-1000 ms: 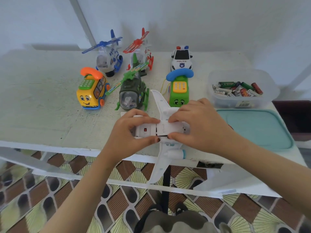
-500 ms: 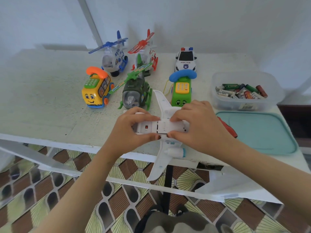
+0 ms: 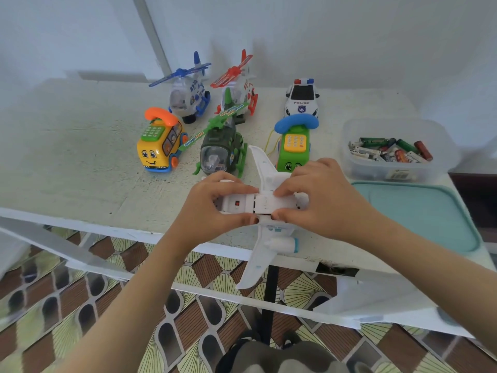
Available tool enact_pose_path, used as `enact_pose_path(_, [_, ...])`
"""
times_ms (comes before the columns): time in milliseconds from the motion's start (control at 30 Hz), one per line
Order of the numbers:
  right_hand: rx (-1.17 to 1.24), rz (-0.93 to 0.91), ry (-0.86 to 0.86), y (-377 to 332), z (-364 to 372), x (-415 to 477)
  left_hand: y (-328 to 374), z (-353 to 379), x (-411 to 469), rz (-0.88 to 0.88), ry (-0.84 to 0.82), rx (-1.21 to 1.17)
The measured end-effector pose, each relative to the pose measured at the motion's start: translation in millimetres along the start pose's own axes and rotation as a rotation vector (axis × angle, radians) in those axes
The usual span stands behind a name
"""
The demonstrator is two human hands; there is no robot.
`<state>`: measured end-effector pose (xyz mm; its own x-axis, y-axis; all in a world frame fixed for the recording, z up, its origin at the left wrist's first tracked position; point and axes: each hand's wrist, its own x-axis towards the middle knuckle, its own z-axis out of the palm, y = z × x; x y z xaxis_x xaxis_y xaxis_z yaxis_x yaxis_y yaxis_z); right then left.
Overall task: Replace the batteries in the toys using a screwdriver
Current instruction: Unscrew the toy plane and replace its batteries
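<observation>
At two o'clock from the hands, a clear plastic tub [image 3: 398, 170] stands on the pale worktop [image 3: 80, 157]. It holds a loose heap of cylindrical batteries [image 3: 390, 152] in green, red and white jackets. A small label sticks to its near wall and one white battery carries dark print, but both are too blurred to read. The teal plastic lid [image 3: 419, 211] lies flat just in front of the tub, at three o'clock.

The only legible writing is "POLICE" on the bonnet of the white toy police car [image 3: 301, 99] at one o'clock, behind the green toy telephone with a blue handset [image 3: 293, 146]. At eleven o'clock sit the yellow bus-shaped toy telephone [image 3: 158, 149] and the dark green toy helicopter [image 3: 220, 152].

The white plastic toy aeroplane [image 3: 262, 254] lies belly-up at the worktop's near edge. One wing overhangs toward six o'clock, and a small red switch [image 3: 237, 203] shows on its underside. The left hand [image 3: 212, 211] grips the fuselage between thumb and curled fingers. The right hand [image 3: 320, 203] pinches the adjoining section the same way, its fingertips almost meeting the left's.
</observation>
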<state>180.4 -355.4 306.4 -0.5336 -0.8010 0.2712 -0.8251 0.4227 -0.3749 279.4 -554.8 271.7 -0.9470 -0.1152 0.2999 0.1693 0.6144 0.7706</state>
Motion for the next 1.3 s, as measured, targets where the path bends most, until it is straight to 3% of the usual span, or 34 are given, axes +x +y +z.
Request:
enact_pose_path(500, [-0.057, 0.002, 0.114, -2.0, 12.3, -3.7, 3.7, -2.3, -3.5, -0.006, -0.011, -0.004])
enact_pose_path(767, [-0.074, -0.019, 0.056, -1.7, 5.5, 1.1, 3.8, -2.8, -4.8, -0.061, -0.006, -0.031])
enact_pose_path(1300, [-0.164, -0.086, 0.205, -1.9, 15.1, -4.1, 4.9, -2.5, -4.2, -0.041, 0.013, -0.055])
